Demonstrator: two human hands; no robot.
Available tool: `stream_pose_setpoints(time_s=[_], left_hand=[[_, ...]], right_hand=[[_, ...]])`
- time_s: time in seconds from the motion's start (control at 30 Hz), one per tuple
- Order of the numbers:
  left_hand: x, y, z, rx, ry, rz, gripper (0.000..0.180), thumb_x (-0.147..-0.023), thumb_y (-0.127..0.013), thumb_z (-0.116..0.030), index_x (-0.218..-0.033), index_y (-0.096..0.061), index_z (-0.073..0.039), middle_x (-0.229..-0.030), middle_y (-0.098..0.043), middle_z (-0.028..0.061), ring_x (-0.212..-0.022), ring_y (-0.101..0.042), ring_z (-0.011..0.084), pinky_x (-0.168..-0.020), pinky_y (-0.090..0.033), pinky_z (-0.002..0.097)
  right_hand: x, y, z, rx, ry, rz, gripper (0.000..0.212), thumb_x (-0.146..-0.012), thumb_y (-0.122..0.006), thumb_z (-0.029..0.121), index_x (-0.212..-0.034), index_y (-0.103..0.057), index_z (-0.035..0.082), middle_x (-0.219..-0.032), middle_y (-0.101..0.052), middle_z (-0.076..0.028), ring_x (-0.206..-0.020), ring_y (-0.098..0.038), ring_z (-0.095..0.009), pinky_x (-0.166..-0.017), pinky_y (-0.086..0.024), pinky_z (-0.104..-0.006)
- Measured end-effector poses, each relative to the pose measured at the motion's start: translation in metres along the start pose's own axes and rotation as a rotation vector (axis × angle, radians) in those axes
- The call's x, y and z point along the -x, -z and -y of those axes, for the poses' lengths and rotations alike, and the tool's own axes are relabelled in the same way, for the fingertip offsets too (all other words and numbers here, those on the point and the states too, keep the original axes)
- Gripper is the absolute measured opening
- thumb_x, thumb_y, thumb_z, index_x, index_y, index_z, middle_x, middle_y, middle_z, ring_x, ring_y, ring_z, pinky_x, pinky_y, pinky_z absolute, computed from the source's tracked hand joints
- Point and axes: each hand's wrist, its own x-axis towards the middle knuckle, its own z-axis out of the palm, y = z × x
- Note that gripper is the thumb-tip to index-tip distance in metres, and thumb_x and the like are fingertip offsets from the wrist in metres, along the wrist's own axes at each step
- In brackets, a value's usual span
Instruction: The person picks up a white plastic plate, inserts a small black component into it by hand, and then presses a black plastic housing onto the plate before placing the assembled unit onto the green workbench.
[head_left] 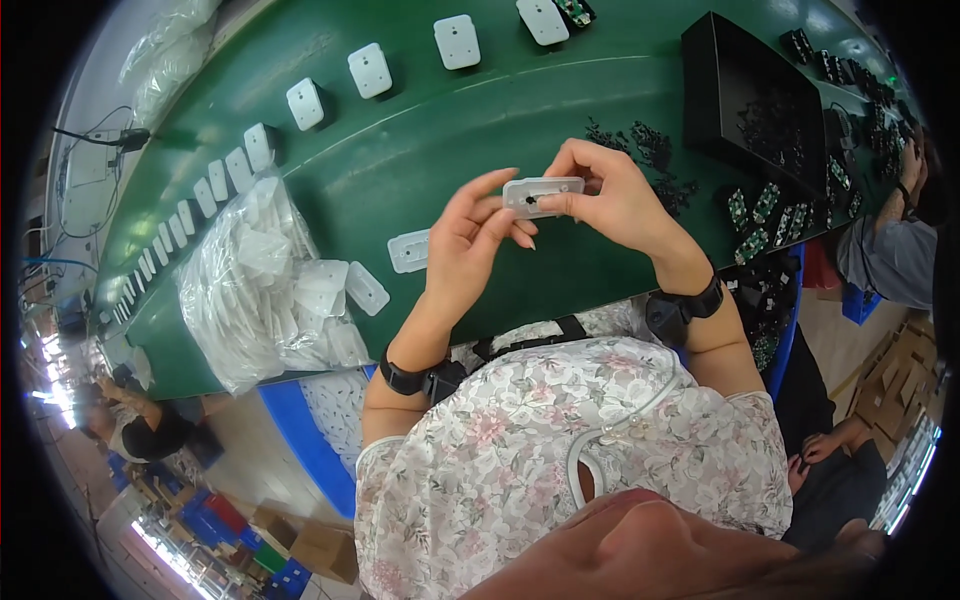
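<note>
Right hand (612, 195), in the head view, clamps a pale casing (517, 188) between thumb and fingers above the green table (400, 165); the left hand (462, 235) curls at its left end, grip unclear. The step looks like fitting a part at the casing's dark spot (531, 200); next calls for steady thumb pressure.

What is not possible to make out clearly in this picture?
In the head view:
White casing: right end, covered by the right hand.
Loose white plate: right end, behind the left hand.
Small black parts in the black box: too small to tell shapes.
Plastic bag: piece count, obscured by folds.
</note>
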Motion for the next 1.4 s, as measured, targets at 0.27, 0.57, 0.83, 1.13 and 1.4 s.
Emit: stream_pose_setpoints(time_s=[0.27, 0.57, 0.83, 1.13, 1.4], left_hand=[[-0.022, 0.027, 0.023, 0.024, 0.016, -0.173, 0.015, -0.098, -0.047, -0.006, -0.108, -0.042, 0.004, -0.077, -0.064, 0.0162, -0.062, -0.062, 0.0166, -0.059, -0.05, 0.0252], [-0.045, 0.063, 0.033, -0.687, 0.012, -0.426, 0.008, -0.092, -0.055, -0.008, -0.093, -0.06, -0.002, -0.073, -0.062, 0.0116, -0.06, -0.058, 0.0255, -0.058, -0.046, 0.0356], [-0.049, 0.061, 0.032, -0.917, -0.096, -0.389, 0.007, -0.088, -0.058, -0.011, -0.09, -0.064, -0.007, -0.089, -0.055, 0.0123, -0.075, -0.059, 0.0334, -0.066, -0.048, 0.04], [-0.018, 0.039, 0.039, -1.26, -0.32, -0.365, 0.064, -0.069, -0.08, -0.021, -0.118, -0.047, 0.002, -0.107, -0.051, 0.0153, -0.096, -0.049, 0.0341, -0.081, -0.043, 0.0399], [-0.021, 0.04, 0.036, -1.116, -0.44, -0.192, 0.054, -0.071, -0.07, -0.001, -0.122, -0.052, -0.005, -0.112, -0.058, 0.0094, -0.107, -0.051, 0.0299, -0.091, -0.039, 0.0429]], right_hand=[[-0.034, 0.015, -0.001, 0.126, -0.002, 0.089, 0.056, -0.072, -0.081, 0.019, -0.119, -0.053, 0.007, -0.096, -0.058, -0.001, -0.081, -0.056, -0.01, -0.067, -0.044, -0.0233], [-0.145, 0.1, -0.012, 1.206, 0.129, -0.434, 0.08, -0.071, -0.063, 0.004, -0.144, -0.031, 0.014, -0.12, -0.051, -0.02, -0.108, -0.054, -0.039, -0.087, -0.049, -0.0465], [-0.174, 0.1, -0.001, 1.1, -0.112, -0.276, 0.068, -0.072, -0.061, 0.006, -0.135, -0.041, 0.022, -0.116, -0.053, -0.02, -0.107, -0.054, -0.042, -0.089, -0.049, -0.047], [-0.13, 0.09, -0.019, 0.293, 0.097, -0.559, 0.06, -0.077, -0.072, 0.006, -0.127, -0.04, 0.006, -0.115, -0.051, -0.009, -0.102, -0.056, -0.019, -0.085, -0.048, -0.03], [-0.064, 0.007, -0.045, -0.01, 0.153, -0.217, 0.051, -0.076, -0.067, -0.003, -0.121, -0.046, 0.007, -0.118, -0.056, -0.007, -0.11, -0.053, -0.016, -0.096, -0.042, -0.0297]])
